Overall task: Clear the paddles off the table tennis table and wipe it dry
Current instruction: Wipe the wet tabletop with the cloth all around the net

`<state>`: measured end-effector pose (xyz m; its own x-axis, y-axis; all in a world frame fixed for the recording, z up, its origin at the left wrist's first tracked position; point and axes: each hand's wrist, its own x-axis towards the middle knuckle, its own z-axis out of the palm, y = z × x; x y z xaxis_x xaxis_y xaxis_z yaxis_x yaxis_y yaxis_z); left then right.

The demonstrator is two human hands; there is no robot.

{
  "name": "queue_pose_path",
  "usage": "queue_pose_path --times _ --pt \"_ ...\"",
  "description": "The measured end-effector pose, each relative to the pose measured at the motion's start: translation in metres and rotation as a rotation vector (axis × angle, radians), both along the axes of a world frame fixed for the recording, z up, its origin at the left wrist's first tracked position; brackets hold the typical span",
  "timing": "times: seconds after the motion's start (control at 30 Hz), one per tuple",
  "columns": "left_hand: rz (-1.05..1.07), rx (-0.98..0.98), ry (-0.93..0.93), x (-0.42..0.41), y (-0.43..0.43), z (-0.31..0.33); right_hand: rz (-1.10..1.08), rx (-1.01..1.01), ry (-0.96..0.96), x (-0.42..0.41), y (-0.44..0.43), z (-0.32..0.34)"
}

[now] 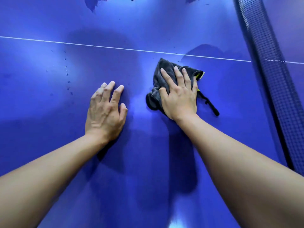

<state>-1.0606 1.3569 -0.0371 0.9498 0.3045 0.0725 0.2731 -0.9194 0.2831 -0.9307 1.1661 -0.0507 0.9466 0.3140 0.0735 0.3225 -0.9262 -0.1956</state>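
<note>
Right hand (pixel 179 97) flattens crumpled fuzzy grey cloth (pixel 157 83) on glossy table (pixel 49 129)

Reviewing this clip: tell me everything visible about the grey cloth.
The cloth is dark grey, plush like microfibre, crumpled, with a yellow-green tag at its right edge and a dark loop trailing toward the camera. It lies on the blue table just short of the white line. The right hand presses flat on it, fingers spread.

Your right hand (pixel 180 99) covers the middle of the grey cloth (pixel 158 74), so you cannot tell how it folds there. Its yellow-green tag (pixel 200 75) is too small to read. The net (pixel 269 79) and the dark wet patches (pixel 91 4) are cut off by the top edge.
</note>
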Motion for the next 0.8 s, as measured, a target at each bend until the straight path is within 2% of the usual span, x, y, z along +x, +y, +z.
queue_pose_path --times 0.3,0.57,0.67,0.8 --pt "-0.015 0.036 -0.006 0.001 0.004 -0.005 0.046 -0.012 0.04 0.076 0.026 0.008" --pt "-0.016 0.033 -0.002 0.001 0.006 -0.007 0.043 -0.017 0.037 0.091 0.032 0.006" --pt "-0.015 -0.006 -0.001 -0.001 0.007 -0.007 0.062 -0.036 0.028 0.071 0.028 0.009" --pt "-0.007 -0.123 -0.002 0.004 0.012 -0.003 0.172 -0.027 0.011 0.004 0.019 0.007"
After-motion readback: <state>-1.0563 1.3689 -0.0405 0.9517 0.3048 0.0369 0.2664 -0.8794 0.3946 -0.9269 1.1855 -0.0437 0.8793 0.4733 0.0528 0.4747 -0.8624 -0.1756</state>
